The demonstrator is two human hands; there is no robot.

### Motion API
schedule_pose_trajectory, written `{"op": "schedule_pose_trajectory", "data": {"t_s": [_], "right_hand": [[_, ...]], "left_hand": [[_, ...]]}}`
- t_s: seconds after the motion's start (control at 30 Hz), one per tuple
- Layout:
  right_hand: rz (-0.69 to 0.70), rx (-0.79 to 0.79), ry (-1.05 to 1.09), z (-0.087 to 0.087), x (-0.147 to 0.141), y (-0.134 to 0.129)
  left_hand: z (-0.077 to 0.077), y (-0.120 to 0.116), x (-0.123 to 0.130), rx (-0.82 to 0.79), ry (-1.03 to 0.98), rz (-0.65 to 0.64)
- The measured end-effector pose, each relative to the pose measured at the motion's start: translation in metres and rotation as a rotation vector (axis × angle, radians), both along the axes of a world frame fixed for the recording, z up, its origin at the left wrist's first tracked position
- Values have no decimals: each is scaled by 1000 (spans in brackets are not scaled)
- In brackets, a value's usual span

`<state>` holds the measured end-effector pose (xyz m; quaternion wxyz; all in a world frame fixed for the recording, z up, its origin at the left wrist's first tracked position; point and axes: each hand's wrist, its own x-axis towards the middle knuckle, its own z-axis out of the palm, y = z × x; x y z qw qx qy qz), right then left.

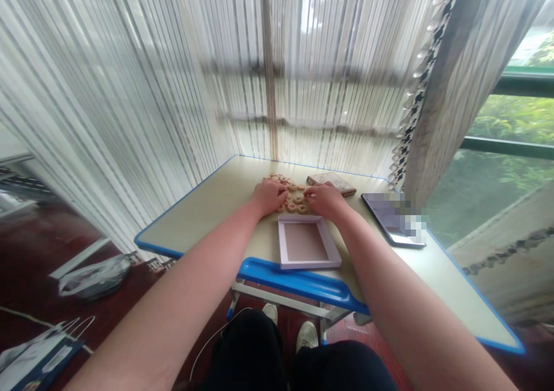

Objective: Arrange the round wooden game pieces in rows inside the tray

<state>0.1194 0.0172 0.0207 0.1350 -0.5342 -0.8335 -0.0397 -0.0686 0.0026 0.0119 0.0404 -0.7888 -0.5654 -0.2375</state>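
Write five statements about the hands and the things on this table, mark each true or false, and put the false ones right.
1. Both the left hand and the right hand are at the discs. True.
2. The open box lies on the far side of the discs. False: it lies on the near side, toward the person.
3. The device lies to the right of the open box. True.
4. The table has a red edge. False: the edge is blue.
5. The person's shoes are black. False: they are pale.
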Motion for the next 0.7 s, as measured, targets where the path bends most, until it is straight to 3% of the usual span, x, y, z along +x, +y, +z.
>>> {"op": "schedule_pose_trajectory", "data": {"t_s": [0.7], "right_hand": [[-167, 2, 118, 5, 3, -2]], "left_hand": [[1, 4, 1, -96, -53, 4]]}}
